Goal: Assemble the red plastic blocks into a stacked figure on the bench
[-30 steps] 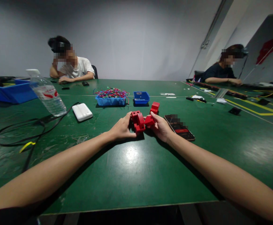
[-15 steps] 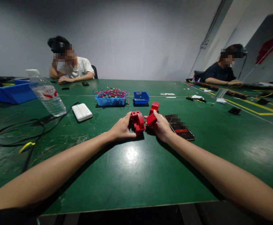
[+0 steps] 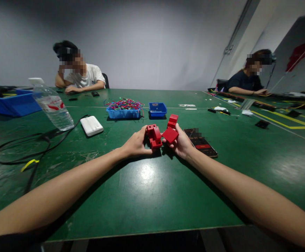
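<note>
My left hand (image 3: 136, 142) is closed around a red block-like part (image 3: 155, 136) with round holes on top and a curved section. Just to its right, my right hand (image 3: 182, 143) grips a flat-faced red block (image 3: 170, 135) between thumb and fingers. Another red piece (image 3: 172, 120) shows right behind that block; whether the two are joined I cannot tell. Beside my right hand, a phone (image 3: 202, 145) with a lit screen lies on the green table (image 3: 147, 203). The undersides of the red parts are hidden by my fingers.
Beyond my hands stand a blue bin of coloured wires (image 3: 125, 112) and a small blue bin (image 3: 157, 111). On the left are a water bottle (image 3: 54, 108), a white box-shaped device (image 3: 91, 126), a black cable (image 3: 18, 162) and a large blue crate (image 3: 13, 103). Two people sit across the table.
The red block in my right hand has turned so that its broad flat face shows, and my right thumb has shifted. My left hand and its red part stay put.
</note>
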Motion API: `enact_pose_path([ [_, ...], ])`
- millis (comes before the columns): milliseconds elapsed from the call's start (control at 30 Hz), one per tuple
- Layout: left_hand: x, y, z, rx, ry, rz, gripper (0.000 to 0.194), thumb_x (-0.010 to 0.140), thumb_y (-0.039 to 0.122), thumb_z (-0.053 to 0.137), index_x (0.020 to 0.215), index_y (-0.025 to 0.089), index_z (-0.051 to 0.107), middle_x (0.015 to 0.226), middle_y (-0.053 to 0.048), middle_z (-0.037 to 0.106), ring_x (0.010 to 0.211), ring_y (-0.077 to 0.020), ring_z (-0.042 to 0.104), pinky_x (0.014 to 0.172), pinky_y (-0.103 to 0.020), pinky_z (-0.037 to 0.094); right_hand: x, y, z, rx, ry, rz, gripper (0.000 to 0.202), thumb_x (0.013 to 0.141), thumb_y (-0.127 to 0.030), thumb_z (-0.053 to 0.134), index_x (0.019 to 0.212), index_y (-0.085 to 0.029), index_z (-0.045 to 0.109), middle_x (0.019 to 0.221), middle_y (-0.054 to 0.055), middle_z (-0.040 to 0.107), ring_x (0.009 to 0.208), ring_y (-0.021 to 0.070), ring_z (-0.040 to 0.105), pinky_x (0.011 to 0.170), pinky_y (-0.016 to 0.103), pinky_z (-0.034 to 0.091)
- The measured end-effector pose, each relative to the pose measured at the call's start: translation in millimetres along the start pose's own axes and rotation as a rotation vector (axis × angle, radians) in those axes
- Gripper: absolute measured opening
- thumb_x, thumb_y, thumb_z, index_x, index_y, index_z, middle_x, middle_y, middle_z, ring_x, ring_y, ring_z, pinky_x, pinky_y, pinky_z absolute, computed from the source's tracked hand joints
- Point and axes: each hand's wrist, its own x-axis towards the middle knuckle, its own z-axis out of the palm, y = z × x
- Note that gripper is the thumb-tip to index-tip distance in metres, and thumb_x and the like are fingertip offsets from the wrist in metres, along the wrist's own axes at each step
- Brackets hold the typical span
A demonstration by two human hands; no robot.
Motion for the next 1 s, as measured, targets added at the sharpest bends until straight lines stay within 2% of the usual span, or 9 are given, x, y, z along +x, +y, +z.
enact_pose_path([
  [167,0.0,-1.1,0.8,0.010,0.006,0.004,0.095,0.065,0.051,0.075,0.139,0.017,0.026,0.125,-0.016,0.058,0.108,-0.0337,0.063,0.091,-0.049,0.051,0.5,3.0,-1.5,-0.016,0.008,-0.029,0.039,0.100,-0.048,0.026,0.086,-0.019,0.048,0.060,0.002,0.065,0.044,0.0147,0.064,0.027,0.016,0.031],
  [333,0.2,0.2,-0.1,0.017,-0.001,0.017,0.093,0.066,0.050,0.075,0.138,0.015,0.027,0.124,-0.017,0.058,0.108,-0.0327,0.062,0.093,-0.047,0.050,0.0,3.0,-0.3,-0.073,0.043,-0.015,0.051,0.098,-0.056,0.021,0.093,-0.017,0.053,0.057,0.005,0.064,0.038,0.0142,0.060,0.026,0.016,0.029],
  [400,0.2,0.1,0.0,0.020,0.002,0.013,0.094,0.066,0.049,0.075,0.139,0.016,0.027,0.124,-0.016,0.058,0.110,-0.0328,0.062,0.094,-0.046,0.049,0.2,2.6,0.5,-0.066,0.064,-0.040,0.048,0.099,-0.054,0.024,0.096,-0.016,0.054,0.058,0.004,0.064,0.036,0.0124,0.058,0.026,0.015,0.029],
  [533,0.0,-1.1,0.9,0.031,0.007,0.007,0.093,0.066,0.049,0.075,0.138,0.016,0.027,0.123,-0.016,0.059,0.109,-0.0326,0.062,0.093,-0.046,0.050,1.6,3.9,0.4,-0.022,0.041,-0.087,0.023,0.098,-0.037,0.042,0.096,-0.017,0.053,0.064,0.002,0.066,0.041,0.0110,0.061,0.029,0.015,0.035],
  [600,0.0,-1.2,0.9,0.023,0.006,0.019,0.092,0.066,0.049,0.075,0.138,0.017,0.027,0.124,-0.015,0.058,0.110,-0.0323,0.062,0.093,-0.045,0.050,2.4,6.0,-0.6,0.005,-0.023,-0.118,0.009,0.090,-0.023,0.057,0.096,-0.018,0.052,0.070,0.001,0.068,0.048,0.0114,0.065,0.035,0.015,0.041],
  [733,-0.1,-0.4,0.4,0.023,0.004,0.012,0.095,0.065,0.048,0.076,0.138,0.015,0.027,0.123,-0.017,0.059,0.109,-0.0332,0.063,0.092,-0.046,0.051,4.3,11.3,-2.9,0.047,-0.091,-0.189,0.050,0.064,-0.001,0.073,0.104,-0.021,0.052,0.077,-0.002,0.069,0.057,0.0106,0.067,0.049,0.016,0.050],
  [833,-0.1,-0.2,0.4,0.020,0.005,0.009,0.095,0.064,0.047,0.076,0.139,0.016,0.027,0.124,-0.016,0.058,0.109,-0.0327,0.062,0.093,-0.046,0.050,6.1,12.9,-3.7,0.001,-0.087,-0.213,0.043,0.063,-0.011,0.080,0.098,-0.019,0.056,0.078,0.000,0.070,0.056,0.0101,0.066,0.046,0.016,0.046],
  [900,-0.1,-0.3,0.5,0.006,0.004,0.013,0.094,0.064,0.047,0.077,0.138,0.017,0.027,0.125,-0.016,0.058,0.111,-0.0323,0.062,0.094,-0.046,0.049,6.5,12.2,-3.7,-0.044,-0.084,-0.192,0.035,0.066,-0.027,0.081,0.090,-0.017,0.058,0.074,0.001,0.070,0.051,0.0085,0.062,0.043,0.016,0.042],
  [1000,-0.1,0.3,0.4,-0.008,0.003,0.009,0.093,0.064,0.048,0.076,0.138,0.016,0.029,0.123,-0.016,0.059,0.110,-0.0325,0.062,0.095,-0.047,0.049,5.3,10.0,-3.3,-0.110,-0.074,-0.150,0.039,0.070,-0.050,0.077,0.078,-0.015,0.060,0.061,0.001,0.066,0.043,0.0075,0.055,0.040,0.018,0.037],
])
